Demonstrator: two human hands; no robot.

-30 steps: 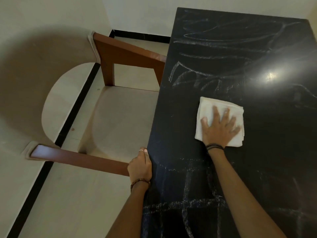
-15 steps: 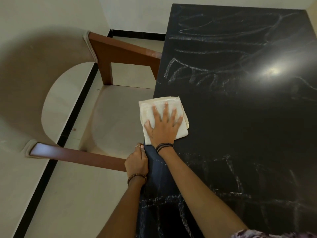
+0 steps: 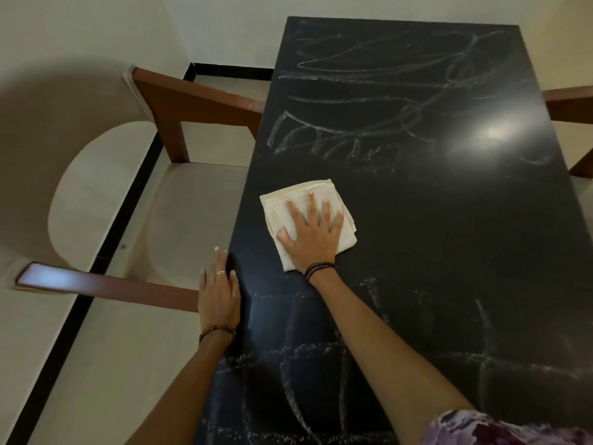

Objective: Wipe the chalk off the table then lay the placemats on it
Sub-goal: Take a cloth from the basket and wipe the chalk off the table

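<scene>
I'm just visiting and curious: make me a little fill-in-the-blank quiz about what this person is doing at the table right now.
1. The right hand presses flat on a folded white ____.
2. The left hand rests on the table's ____ edge.
3. The white marks on the black tabletop are ____.
4. Beside the table, next to the left hand, stands a ____ with wooden arms.

Missing words: cloth; left; chalk; chair

one table (image 3: 449,220), one cloth (image 3: 288,200), two chairs (image 3: 192,101), two hands (image 3: 316,239)
</scene>
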